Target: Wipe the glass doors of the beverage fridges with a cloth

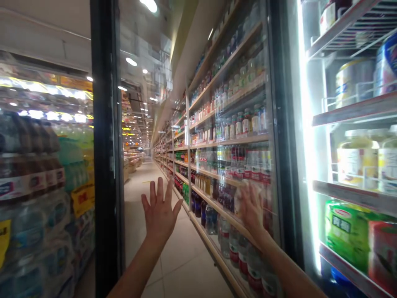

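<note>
My left hand [160,211] is raised with fingers spread before the glass door [176,89]; it holds nothing, and I cannot tell whether it touches the pane. Further right, my right hand [252,209] lies flat toward the glass, smeared by motion. A pale, crumpled cloth [237,202] shows around its fingers, partly hidden by the hand. A black door frame [107,157] borders the pane on the left, with another dark upright [283,136] on the right. Rows of bottles [240,123] on shelves appear in the glass.
At right, a lit cooler has wire-fronted shelves [344,111], bottles with pale yellow contents [356,159] and a green pack [344,227]. Stacked packs of bottles [34,178] stand at left, beside a yellow sign [83,198]. A tiled aisle floor [139,174] stretches ahead.
</note>
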